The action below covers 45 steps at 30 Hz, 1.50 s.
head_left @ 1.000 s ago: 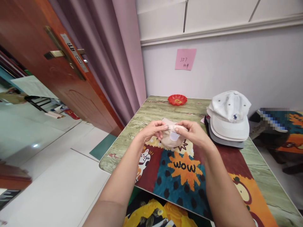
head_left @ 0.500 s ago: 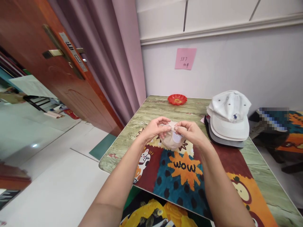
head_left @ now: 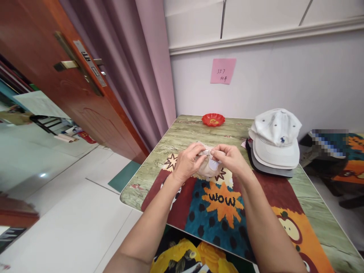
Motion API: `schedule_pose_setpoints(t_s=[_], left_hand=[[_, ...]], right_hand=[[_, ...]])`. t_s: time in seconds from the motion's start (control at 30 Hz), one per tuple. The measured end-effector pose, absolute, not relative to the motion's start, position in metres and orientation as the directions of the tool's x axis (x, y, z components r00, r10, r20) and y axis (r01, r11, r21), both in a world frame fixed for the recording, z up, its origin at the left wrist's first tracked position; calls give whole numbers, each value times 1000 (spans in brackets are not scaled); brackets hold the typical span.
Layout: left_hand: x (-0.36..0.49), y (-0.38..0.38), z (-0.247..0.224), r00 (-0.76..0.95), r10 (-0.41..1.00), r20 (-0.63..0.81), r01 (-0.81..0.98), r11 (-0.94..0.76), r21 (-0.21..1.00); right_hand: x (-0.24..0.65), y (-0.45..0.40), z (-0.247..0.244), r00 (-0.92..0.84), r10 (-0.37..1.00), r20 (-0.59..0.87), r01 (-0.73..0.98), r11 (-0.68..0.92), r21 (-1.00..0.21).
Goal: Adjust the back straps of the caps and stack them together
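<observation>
A pale beige cap (head_left: pixel 205 170) rests on the patterned mat, its back opening and narrow strap (head_left: pixel 205 152) facing up between my hands. My left hand (head_left: pixel 188 162) is closed with thumb and fingers pinching the left part of that strap. From the other side, the fingertips of my right hand (head_left: pixel 229 157) pinch the strap's right end. Most of the cap's crown is covered by my hands. To the right stands a stack of caps, with a white cap (head_left: pixel 277 132) on top and a dark grey brim (head_left: pixel 273 171) below it.
A red scalloped dish (head_left: pixel 213 120) sits near the back edge of the wood-patterned table (head_left: pixel 182 127). A pink note (head_left: pixel 223 71) is stuck on the wall. On the left are a mauve curtain (head_left: pixel 142 68) and a brown door (head_left: pixel 85 94).
My left hand has turned and curled more over the strap, shifting slightly inward. My right hand keeps its pinch at almost the same spot, and the cap stays in place.
</observation>
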State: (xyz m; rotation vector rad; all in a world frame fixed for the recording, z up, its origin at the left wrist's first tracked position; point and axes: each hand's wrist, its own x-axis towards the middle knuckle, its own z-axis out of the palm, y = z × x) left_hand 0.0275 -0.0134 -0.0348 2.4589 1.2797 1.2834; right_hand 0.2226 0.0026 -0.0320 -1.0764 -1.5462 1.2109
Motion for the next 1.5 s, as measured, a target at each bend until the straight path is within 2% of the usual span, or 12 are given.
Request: schedule_pose_setpoints(t_s=[0.1,0.37,0.57,0.87,1.07,1.3,1.4,1.5], left_hand=[[27,-14,-36,303,702,644,638,-651,410],[24,-10,-47,190,731,655,537,-636,554],[25,-11,-45,181,711,679,557,-643,525],[27,-12,-47,223,709,669,552,-658,513],[25,-13,-43,192,749,634,560,-614,556],[28,-13,-43,221,722,655,529,-653,542],[26,-13,-44,191,768,611,512,-609,605],[22,-11,-45,158,846,510,462,-520,719]], right_hand=[[222,4,-33,-252,960,123,117,157,-981],[219,2,-32,-272,954,128,116,165,-979],[219,3,-35,-232,962,146,110,175,-979],[219,2,-35,-237,958,163,204,214,-955],[228,0,-29,-312,941,128,105,168,-980],[224,0,-28,-298,944,140,109,179,-978],[230,-2,-22,-311,946,95,67,122,-990],[239,-3,-16,-324,945,52,74,79,-994]])
